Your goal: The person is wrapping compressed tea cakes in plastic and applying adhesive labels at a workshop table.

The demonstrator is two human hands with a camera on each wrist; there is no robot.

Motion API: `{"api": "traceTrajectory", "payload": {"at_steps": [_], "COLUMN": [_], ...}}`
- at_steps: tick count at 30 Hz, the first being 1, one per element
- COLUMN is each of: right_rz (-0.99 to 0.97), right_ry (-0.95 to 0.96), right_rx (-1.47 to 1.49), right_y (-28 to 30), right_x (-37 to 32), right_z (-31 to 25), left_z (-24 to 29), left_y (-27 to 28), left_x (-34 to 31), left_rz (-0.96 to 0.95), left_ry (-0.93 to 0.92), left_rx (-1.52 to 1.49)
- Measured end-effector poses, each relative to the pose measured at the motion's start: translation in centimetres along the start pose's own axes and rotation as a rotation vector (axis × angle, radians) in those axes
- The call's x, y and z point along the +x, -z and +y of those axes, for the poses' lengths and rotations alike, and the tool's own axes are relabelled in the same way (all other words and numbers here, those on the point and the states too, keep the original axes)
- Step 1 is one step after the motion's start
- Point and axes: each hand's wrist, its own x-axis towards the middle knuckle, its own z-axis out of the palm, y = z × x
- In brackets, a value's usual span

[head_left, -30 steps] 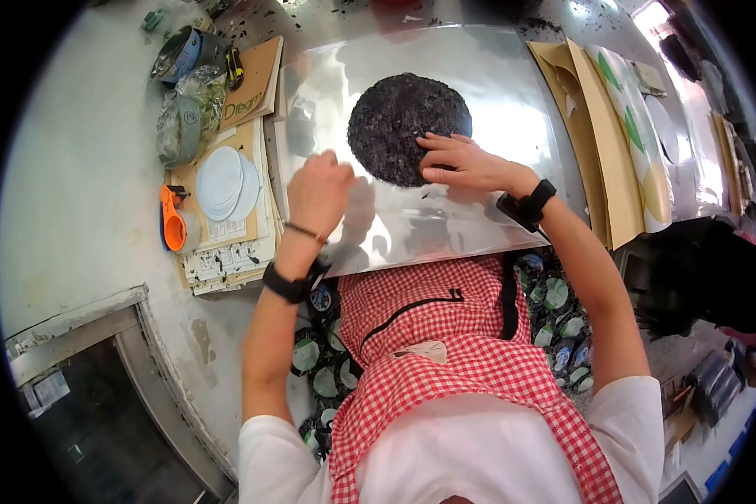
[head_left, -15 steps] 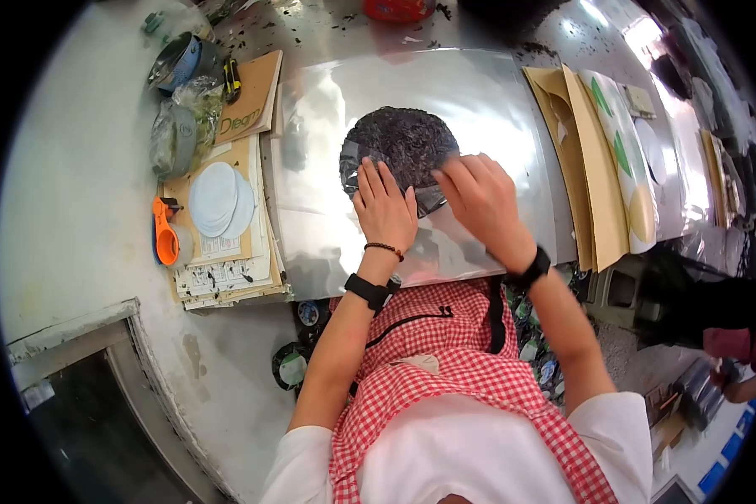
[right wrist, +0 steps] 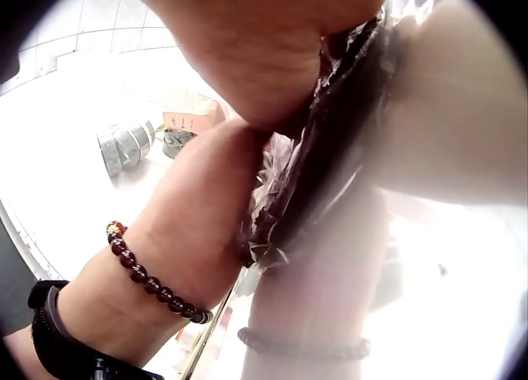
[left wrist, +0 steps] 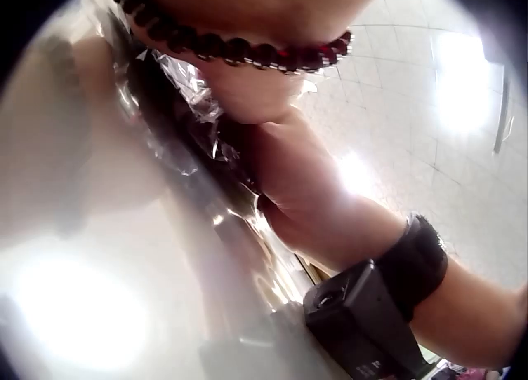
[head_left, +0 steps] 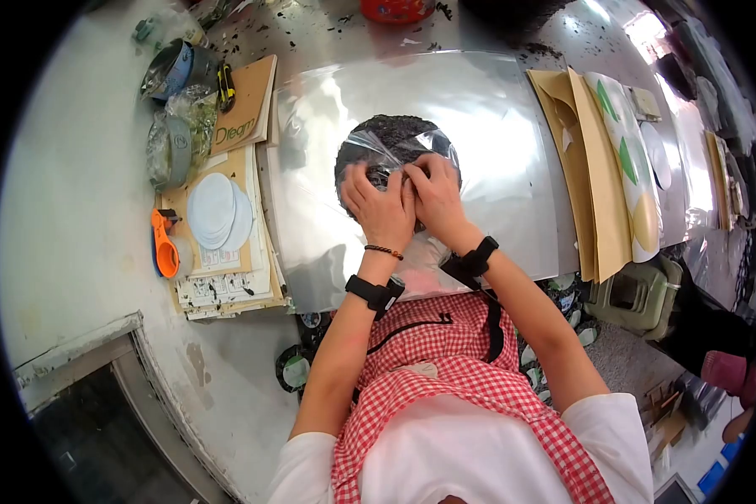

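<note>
A round, flat dark mass (head_left: 395,130) lies on a shiny clear sheet (head_left: 500,244) in the head view. Creased clear film (head_left: 376,148) covers part of it. Over its near half my left hand (head_left: 384,208) and right hand (head_left: 438,200) meet, fingers bent, pinching the film between them. The left wrist view shows the mass's dark edge and crinkled film (left wrist: 191,85) beside the hands. In the right wrist view, film (right wrist: 276,170) bunches near my left hand (right wrist: 194,203). Most fingertips are hidden in both wrist views.
Left of the sheet are papers with white discs (head_left: 212,212), an orange tape dispenser (head_left: 166,250), a brown notebook (head_left: 242,105), a yellow-black cutter (head_left: 225,86) and bagged tape rolls (head_left: 170,151). Brown envelopes (head_left: 592,185) lie right. A red container (head_left: 397,8) stands at the far side.
My left hand came from the left onto the mass, then its flat fingers bent. My right hand moved left from the mass's right edge to meet it. Film over the mass is now drawn into creases.
</note>
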Motion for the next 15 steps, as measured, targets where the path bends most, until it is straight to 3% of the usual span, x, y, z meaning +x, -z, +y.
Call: {"api": "traceTrajectory", "payload": {"at_steps": [1, 2, 3, 4, 6, 7, 9, 10, 11, 12, 13, 15], "right_rz": [-0.002, 0.062, 0.124, 0.121, -0.030, -0.027, -0.147, -0.148, -0.098, -0.044, -0.046, -0.055], "right_ry": [-0.001, 0.029, 0.056, 0.050, -0.371, -0.374, -0.377, -0.377, -0.146, 0.088, 0.085, 0.052], "right_rx": [-0.002, -0.143, -0.282, -0.285, 0.575, 0.574, 0.476, 0.475, 0.090, -0.292, -0.291, -0.315], "right_y": [0.2, 0.5, 0.8, 0.6, 0.0, -0.1, 0.0, 0.5, 1.1, 1.3, 1.2, 1.1], "right_x": [0.2, 0.4, 0.6, 0.3, 0.2, 0.3, 0.4, 0.8, 1.3, 1.6, 1.5, 1.5], "right_z": [-0.5, -0.9, -1.4, -1.3, -0.5, -0.2, 0.4, 0.2, -0.1, -0.2, -0.1, 0.4], "left_z": [0.1, 0.0, -0.5, -1.0, -1.1, -0.9, -0.8, -0.4, -0.4, -0.7, -1.1, -2.6], "left_y": [-0.1, -0.4, -1.0, -1.4, -1.8, -1.4, -0.3, 0.7, 1.2, 1.6, 1.8, 0.6], "left_x": [0.1, 0.1, -0.1, -0.4, -0.2, 0.1, 0.9, 1.3, 1.6, 1.9, 2.1, 2.0], "left_rz": [0.176, 0.215, 0.209, 0.159, 0.116, 0.113, -0.176, -0.209, -0.209, -0.037, 0.135, 0.077], "left_ry": [-0.148, -0.192, -0.188, -0.150, -0.012, -0.014, 0.066, -0.017, -0.015, -0.178, -0.342, -0.368], "left_rx": [0.364, 0.418, 0.417, 0.151, -0.225, -0.226, -0.079, 0.105, 0.104, 0.257, 0.408, 0.370]}}
